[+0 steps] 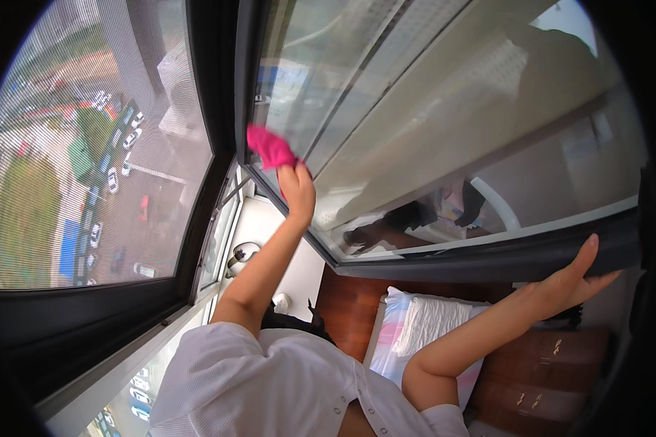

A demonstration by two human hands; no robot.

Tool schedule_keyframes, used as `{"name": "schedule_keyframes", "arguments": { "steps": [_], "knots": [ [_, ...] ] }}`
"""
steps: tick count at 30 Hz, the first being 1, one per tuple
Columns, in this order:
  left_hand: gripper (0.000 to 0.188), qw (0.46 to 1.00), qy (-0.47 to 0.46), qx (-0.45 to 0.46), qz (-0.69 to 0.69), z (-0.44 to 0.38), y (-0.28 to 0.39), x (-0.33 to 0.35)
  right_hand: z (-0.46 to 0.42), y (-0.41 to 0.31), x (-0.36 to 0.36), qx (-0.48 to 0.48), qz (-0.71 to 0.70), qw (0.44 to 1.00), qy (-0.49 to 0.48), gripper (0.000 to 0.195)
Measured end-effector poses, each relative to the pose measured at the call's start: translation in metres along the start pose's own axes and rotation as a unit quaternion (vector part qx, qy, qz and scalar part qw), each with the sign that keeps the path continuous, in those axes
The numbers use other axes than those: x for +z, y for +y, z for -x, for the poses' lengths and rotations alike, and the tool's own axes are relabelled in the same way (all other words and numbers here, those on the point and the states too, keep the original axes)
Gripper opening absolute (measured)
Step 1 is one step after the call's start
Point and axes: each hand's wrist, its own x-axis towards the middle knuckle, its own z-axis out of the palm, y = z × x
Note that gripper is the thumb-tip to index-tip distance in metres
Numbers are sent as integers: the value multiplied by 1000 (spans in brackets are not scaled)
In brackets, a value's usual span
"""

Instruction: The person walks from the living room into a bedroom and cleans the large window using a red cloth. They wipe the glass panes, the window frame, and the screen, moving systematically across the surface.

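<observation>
Bunched in my left hand (pixel 298 191) is a bright pink cloth (pixel 273 147), blurred by motion. It lies at the left edge of an open window sash (pixel 437 136), over the glass near the dark frame. My right hand (pixel 571 284) grips the lower rail of the dark sash frame (pixel 470 259) towards its right end, with the thumb on the near side and part of the fingers hidden. The glass reflects a dark figure and an arm.
At left is a fixed window screen (pixel 87 164) in a dark frame, with parked cars far below. A white sill (pixel 303 267) holds a round dish (pixel 244 255). Below stand a bed (pixel 388 328) with a white textured cloth (pixel 434 322) and a brown wooden cabinet (pixel 541 371).
</observation>
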Motion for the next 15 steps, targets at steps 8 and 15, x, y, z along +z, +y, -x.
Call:
{"name": "schedule_keyframes", "arguments": {
  "steps": [8, 15],
  "knots": [
    [30, 926, 90, 361, -60, -124, 33, -15, 3, -7, 2, 22, 10, 999, 37, 44],
    [44, 969, 102, 220, -48, -99, -40, -15, -2, 3, -6, 10, -11, 1000, 1, 45]
  ]
}}
